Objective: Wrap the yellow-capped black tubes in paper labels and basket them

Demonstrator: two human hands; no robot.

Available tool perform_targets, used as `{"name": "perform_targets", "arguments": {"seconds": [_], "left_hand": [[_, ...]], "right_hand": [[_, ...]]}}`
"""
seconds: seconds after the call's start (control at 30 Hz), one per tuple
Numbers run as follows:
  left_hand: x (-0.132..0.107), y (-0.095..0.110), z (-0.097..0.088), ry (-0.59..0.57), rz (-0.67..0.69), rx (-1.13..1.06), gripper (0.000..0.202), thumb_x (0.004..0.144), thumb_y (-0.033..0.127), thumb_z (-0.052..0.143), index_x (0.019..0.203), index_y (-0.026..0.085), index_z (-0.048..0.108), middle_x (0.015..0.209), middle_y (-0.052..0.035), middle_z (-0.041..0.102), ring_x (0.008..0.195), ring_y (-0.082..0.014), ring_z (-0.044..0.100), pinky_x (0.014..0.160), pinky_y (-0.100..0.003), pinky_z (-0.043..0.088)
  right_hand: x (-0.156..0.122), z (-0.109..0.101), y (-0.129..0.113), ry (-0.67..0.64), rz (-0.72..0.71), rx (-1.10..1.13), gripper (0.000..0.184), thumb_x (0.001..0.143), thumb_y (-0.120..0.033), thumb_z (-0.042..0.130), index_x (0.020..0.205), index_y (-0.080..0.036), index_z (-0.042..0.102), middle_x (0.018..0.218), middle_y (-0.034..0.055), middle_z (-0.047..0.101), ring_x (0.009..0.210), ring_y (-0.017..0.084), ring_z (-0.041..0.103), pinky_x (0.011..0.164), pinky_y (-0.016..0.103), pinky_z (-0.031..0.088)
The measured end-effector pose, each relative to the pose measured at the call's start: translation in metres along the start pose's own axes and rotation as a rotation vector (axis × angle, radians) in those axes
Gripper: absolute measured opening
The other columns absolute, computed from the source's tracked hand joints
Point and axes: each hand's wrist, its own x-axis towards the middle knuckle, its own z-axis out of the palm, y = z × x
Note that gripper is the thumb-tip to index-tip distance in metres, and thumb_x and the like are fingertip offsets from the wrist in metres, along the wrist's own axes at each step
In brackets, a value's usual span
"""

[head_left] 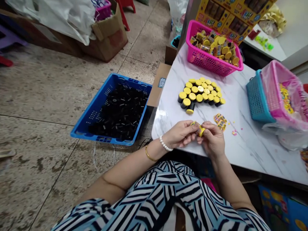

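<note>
Over the table's front edge, my left hand point(184, 133) and my right hand point(213, 138) meet, both closed on one small yellow-capped canister point(201, 131). A printed yellow sticker shows at my left thumb; my fingers hide much of the canister. Just beyond my hands stands a cluster of black canisters with yellow lids point(199, 89), one of them lying tilted at the near side. Several printed yellow stickers point(220, 121) lie on the white marbled table point(243, 141) beside my right hand, with small pink and yellow bits point(234, 132) near them.
A pink basket point(211, 65) of labelled canisters stands at the back, before stacked yellow boxes point(226, 19). Blue and pink baskets point(258, 99) with a plastic bag are at the right. Left of the table, a blue crate point(79, 130) holds black canisters. Cardboard boxes point(108, 41) stand on the floor.
</note>
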Motion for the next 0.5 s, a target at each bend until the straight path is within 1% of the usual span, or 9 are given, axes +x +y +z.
{"name": "perform_targets", "arguments": {"seconds": [0.07, 0.13, 0.2, 0.27, 0.37, 0.43, 0.5], "left_hand": [[0.000, -0.001, 0.001, 0.014, 0.000, 0.032, 0.049, 0.088, 0.061, 0.075, 0.089, 0.015, 0.059, 0.059, 0.0064, 0.062, 0.030, -0.0030, 0.042, 0.028, -0.014, 0.028], [0.001, -0.003, 0.001, 0.005, 0.009, 0.070, 0.056, 0.085, 0.069, 0.074, 0.088, 0.014, 0.060, 0.062, 0.0027, 0.066, 0.032, -0.0042, 0.046, 0.029, -0.015, 0.031], [0.002, -0.004, 0.001, -0.015, 0.013, 0.099, 0.060, 0.083, 0.073, 0.073, 0.087, 0.014, 0.061, 0.067, -0.0022, 0.071, 0.034, -0.0053, 0.050, 0.030, -0.015, 0.033], [0.003, -0.005, 0.000, -0.022, 0.005, 0.082, 0.059, 0.085, 0.073, 0.072, 0.088, 0.015, 0.061, 0.070, -0.0044, 0.072, 0.034, -0.0055, 0.050, 0.030, -0.016, 0.033], [0.005, -0.004, -0.004, -0.007, 0.009, 0.069, 0.047, 0.086, 0.065, 0.075, 0.087, 0.019, 0.062, 0.069, -0.0034, 0.073, 0.031, -0.0049, 0.045, 0.027, -0.016, 0.027], [0.006, -0.003, -0.006, 0.003, 0.005, 0.084, 0.047, 0.087, 0.065, 0.073, 0.083, 0.020, 0.063, 0.066, -0.0013, 0.070, 0.029, -0.0044, 0.042, 0.026, -0.017, 0.024], [0.005, -0.003, -0.005, 0.035, -0.001, 0.077, 0.051, 0.085, 0.068, 0.074, 0.080, 0.018, 0.064, 0.060, 0.0017, 0.065, 0.028, -0.0044, 0.042, 0.025, -0.017, 0.025]], "right_hand": [[-0.003, -0.003, -0.002, -0.032, 0.003, -0.058, 0.019, 0.085, -0.033, 0.083, 0.104, -0.032, 0.081, 0.111, -0.0006, 0.063, 0.058, 0.006, 0.063, 0.046, 0.024, 0.060], [-0.006, -0.007, -0.006, -0.080, -0.028, -0.142, 0.024, 0.084, -0.029, 0.084, 0.108, -0.032, 0.081, 0.111, 0.0014, 0.063, 0.066, 0.010, 0.067, 0.055, 0.028, 0.066], [-0.008, -0.008, -0.009, -0.097, -0.110, -0.218, 0.021, 0.083, -0.025, 0.085, 0.103, -0.030, 0.083, 0.103, 0.0020, 0.062, 0.071, 0.012, 0.069, 0.060, 0.029, 0.067], [-0.010, -0.005, -0.009, -0.066, -0.212, -0.253, 0.014, 0.084, -0.022, 0.084, 0.095, -0.030, 0.084, 0.097, 0.0013, 0.060, 0.069, 0.011, 0.069, 0.058, 0.027, 0.066], [-0.008, 0.001, -0.004, -0.026, -0.318, -0.269, 0.017, 0.087, -0.019, 0.080, 0.097, -0.032, 0.083, 0.095, 0.0001, 0.058, 0.062, 0.010, 0.068, 0.053, 0.027, 0.064], [-0.006, 0.003, -0.002, -0.006, -0.392, -0.329, 0.019, 0.089, -0.018, 0.077, 0.101, -0.033, 0.082, 0.095, 0.0003, 0.058, 0.061, 0.011, 0.068, 0.052, 0.028, 0.062], [-0.005, 0.002, -0.006, 0.004, -0.459, -0.453, 0.018, 0.089, -0.017, 0.077, 0.101, -0.030, 0.082, 0.092, 0.0012, 0.062, 0.068, 0.013, 0.068, 0.058, 0.029, 0.061]]}}
